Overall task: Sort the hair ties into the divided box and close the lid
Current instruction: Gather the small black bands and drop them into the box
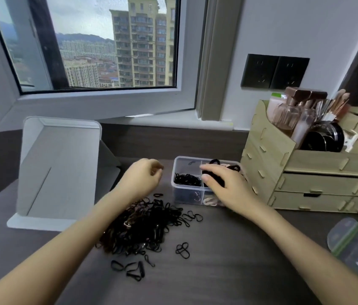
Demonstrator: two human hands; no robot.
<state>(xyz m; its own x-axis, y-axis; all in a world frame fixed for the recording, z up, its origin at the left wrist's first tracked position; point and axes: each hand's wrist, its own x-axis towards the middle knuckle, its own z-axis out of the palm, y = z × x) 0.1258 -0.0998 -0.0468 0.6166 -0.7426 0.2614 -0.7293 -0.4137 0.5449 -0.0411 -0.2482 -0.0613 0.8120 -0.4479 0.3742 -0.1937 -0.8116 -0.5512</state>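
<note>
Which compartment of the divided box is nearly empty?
The far-left compartment of the divided box: only one thin black tie shows there, while the others seen hold bunches.

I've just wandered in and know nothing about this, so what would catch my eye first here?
Most likely the tangle of black hair ties, heaped on the dark desk in front of the person. Just behind it, the right hand holds a dark bunch over the clear divided box, which is already partly filled. Beyond, the window shows a tall apartment block.
</note>
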